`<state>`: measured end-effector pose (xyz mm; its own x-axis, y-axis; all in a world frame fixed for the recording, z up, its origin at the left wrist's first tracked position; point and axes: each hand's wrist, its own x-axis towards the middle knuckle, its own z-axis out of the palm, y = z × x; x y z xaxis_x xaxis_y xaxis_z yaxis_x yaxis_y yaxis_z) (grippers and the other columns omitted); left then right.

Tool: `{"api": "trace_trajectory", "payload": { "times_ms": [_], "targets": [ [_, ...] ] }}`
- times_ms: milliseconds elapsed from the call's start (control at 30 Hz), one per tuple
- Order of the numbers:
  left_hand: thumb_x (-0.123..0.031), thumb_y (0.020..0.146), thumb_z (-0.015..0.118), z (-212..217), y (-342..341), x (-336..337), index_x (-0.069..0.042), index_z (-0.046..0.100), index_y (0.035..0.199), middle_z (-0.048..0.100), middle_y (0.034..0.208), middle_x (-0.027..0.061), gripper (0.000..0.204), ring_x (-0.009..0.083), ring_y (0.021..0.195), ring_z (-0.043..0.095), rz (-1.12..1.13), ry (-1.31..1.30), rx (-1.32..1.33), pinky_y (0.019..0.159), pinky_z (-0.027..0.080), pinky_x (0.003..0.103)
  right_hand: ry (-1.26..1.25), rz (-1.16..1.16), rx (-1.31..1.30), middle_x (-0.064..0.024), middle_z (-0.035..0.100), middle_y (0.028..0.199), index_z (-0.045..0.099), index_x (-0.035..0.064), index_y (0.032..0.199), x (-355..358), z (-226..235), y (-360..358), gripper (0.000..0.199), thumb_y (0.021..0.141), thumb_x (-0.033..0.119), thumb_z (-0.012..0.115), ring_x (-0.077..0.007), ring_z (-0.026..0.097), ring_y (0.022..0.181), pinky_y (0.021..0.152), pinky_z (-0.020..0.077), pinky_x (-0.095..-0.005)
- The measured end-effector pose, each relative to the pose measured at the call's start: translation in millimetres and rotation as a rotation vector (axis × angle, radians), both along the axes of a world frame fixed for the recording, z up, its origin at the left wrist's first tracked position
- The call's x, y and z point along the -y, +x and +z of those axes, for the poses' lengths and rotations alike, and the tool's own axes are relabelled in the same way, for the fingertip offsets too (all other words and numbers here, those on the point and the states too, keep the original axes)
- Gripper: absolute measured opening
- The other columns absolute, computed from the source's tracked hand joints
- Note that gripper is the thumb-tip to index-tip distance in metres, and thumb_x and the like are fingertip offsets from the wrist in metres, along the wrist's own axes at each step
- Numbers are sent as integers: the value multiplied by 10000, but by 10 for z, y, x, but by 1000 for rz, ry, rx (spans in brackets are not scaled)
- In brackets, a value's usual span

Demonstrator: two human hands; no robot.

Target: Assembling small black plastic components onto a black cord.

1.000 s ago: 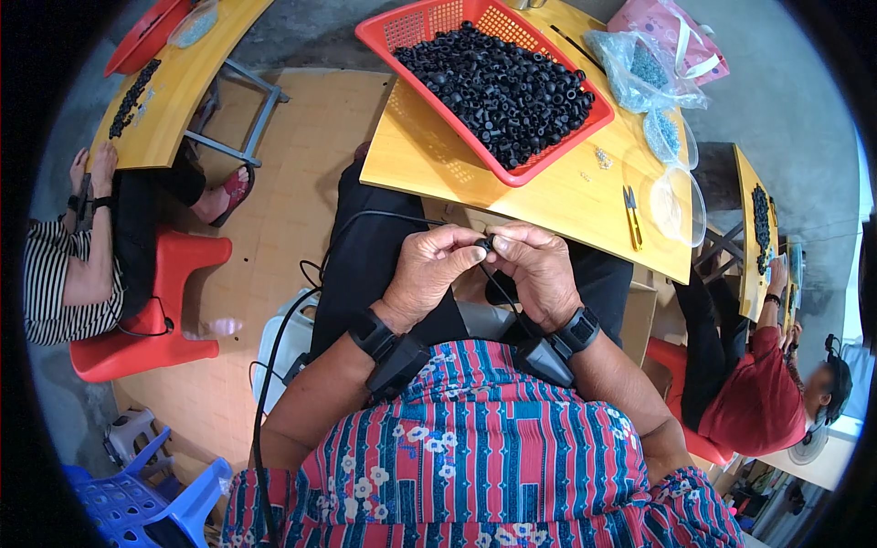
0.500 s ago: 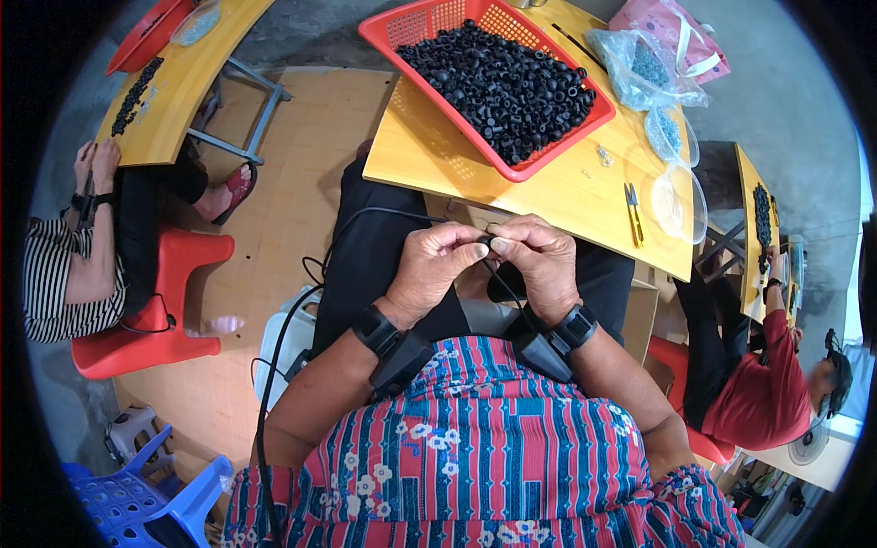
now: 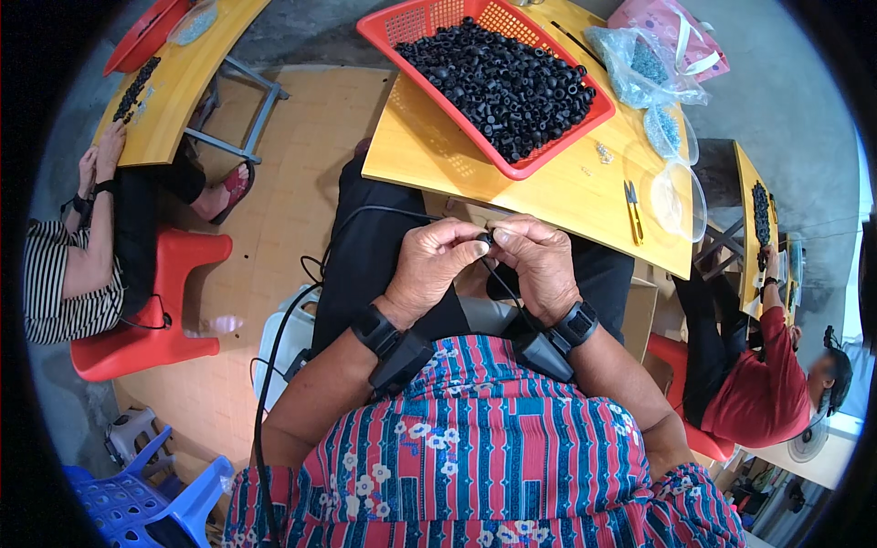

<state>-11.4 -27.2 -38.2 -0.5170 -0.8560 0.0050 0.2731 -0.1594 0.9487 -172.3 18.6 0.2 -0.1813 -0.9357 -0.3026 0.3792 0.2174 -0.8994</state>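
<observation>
Just off the near edge of the yellow table [image 3: 429, 164], a small round black part [image 3: 486, 237] is pinched between my two hands, above my lap. My left hand [image 3: 431, 267] grips it from the left with thumb and index finger. From the other side, my right hand [image 3: 541, 263] presses its thumb and fingertips against it; the fingers cover most of the part. On the table, a red perforated basket [image 3: 507, 172] holds a heap of similar small black parts [image 3: 498, 87]. Thread snips with yellow handles [image 3: 635, 219] lie at the right.
Small clear pieces [image 3: 604, 154] lie beside the basket. Clear bags [image 3: 644, 68] of bluish pieces and a clear plastic bowl [image 3: 678, 201] line the table's right side. A black cable [image 3: 290, 320] runs past my left arm. Co-workers sit at tables left and right.
My fingers have shifted slightly around the black part, and my right fingertips sit a little apart from the left ones. The left co-worker's hand has moved toward the row of black parts.
</observation>
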Motion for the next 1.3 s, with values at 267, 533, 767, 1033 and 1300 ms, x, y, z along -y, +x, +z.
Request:
{"api": "trace_trajectory", "payload": {
  "times_ms": [267,533,767,1033,1300],
  "targets": [
    [-87,871,682,17,6,16,3,669,986,607,844,-16,147,47,770,526,23,-50,70,683,440,203,-50,-9,4,-51,669,893,704,-2,906,0,-39,-5,97,810,-22,698,-111,628,764,701,526,-233],
    [-68,864,683,18,34,34,9,663,969,608,848,-4,132,60,773,537,0,-130,89,689,446,207,-24,119,107,-43,673,865,690,2,943,17,-26,-93,122,822,9,702,-97,617,756,704,514,-224],
    [-72,861,689,29,11,8,10,665,962,599,832,-14,132,52,771,529,2,-52,52,678,436,205,5,79,105,-42,670,885,691,5,956,-2,1,-48,108,853,33,681,-91,616,760,708,513,-218],
    [-69,863,686,-17,-1,5,9,666,978,596,825,-13,140,47,755,522,21,-53,72,666,431,200,-77,-16,141,-45,660,947,693,16,958,-38,-134,29,115,845,3,680,-117,625,815,766,534,-251],
    [-56,864,676,70,5,2,21,662,979,599,827,0,139,62,750,532,9,-33,7,667,433,206,33,118,453,-47,633,924,639,40,1011,-47,-166,-50,134,880,61,654,-147,613,818,794,541,-324]
  ]
}}
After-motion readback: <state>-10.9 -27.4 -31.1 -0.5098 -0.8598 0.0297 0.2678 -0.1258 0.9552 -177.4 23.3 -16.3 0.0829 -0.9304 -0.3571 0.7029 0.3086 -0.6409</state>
